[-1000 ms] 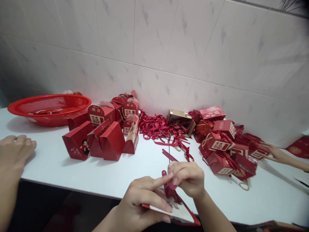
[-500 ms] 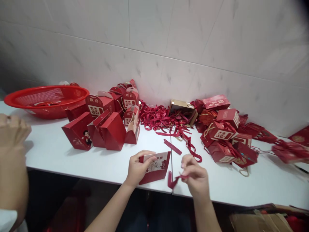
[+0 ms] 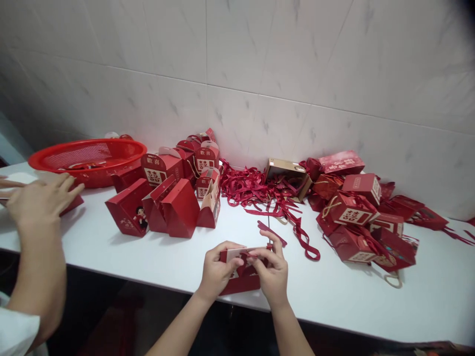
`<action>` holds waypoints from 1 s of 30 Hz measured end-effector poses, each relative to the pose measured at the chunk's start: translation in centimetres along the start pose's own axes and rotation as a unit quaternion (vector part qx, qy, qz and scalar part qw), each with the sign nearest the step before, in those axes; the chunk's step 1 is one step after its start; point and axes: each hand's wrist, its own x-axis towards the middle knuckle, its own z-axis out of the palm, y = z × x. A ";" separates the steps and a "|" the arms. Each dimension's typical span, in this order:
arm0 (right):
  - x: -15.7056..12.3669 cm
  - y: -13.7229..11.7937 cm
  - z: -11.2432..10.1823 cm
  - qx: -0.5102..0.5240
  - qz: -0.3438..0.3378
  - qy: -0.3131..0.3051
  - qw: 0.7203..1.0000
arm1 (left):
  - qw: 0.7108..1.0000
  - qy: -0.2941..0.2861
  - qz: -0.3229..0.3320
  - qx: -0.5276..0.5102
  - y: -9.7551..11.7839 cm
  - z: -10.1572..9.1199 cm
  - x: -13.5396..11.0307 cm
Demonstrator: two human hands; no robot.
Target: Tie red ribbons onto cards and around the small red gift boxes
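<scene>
My left hand grips the left edge of a small red gift box, thumb across its printed front. The box is held tilted over the table's front edge, its pale top edge showing. At the upper edge of that box my right hand pinches a dark red ribbon, most of it hidden by the fingers. Just beyond the hands lies a flat red strip. Standing to the left are several red boxes, some with white printed characters.
A tangled heap of red ribbons lies by the wall beside an open brown box. Finished-looking red boxes with ribbons are piled right. A red plastic basket stands far left, near another person's hand on the white table.
My right hand has moved left and up, bringing the ribbon to the box in my left hand. At left, the other person's hand now reaches over the table near the basket. The view has shifted slightly.
</scene>
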 end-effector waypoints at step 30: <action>-1.4 -1.5 -1.1 0.058 0.075 0.020 0.995 | 0.979 0.000 0.200 0.037 1.2 0.4 -1.8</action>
